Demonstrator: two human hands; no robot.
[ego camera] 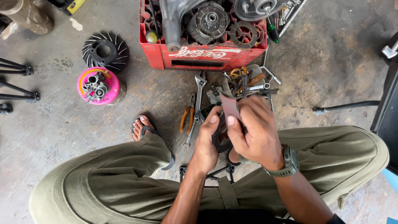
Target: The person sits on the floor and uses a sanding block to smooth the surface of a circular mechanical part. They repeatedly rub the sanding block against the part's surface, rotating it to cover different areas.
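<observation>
You squat over concrete floor [331, 54], hands together above knees. Left hand [207, 139] clamps dark curved part [219, 143]; right hand [253, 132] pinches brown sandpaper strip [230, 105] against it. Just beyond hands: orange-handled pliers [185, 118], adjustable wrench [200, 93], tool heap [246, 85]. Red crate [207, 56] of engine parts farther off; black fan wheel [105, 52] and pink lid [98, 86] to left.

A small reddish-brown rectangular strip of abrasive-looking sheet [230, 106] stands upright, its lower end pinched at the fingertips, pressed against a dark curved metal part [220, 143] that sits mostly hidden between both hands above the concrete floor.
</observation>
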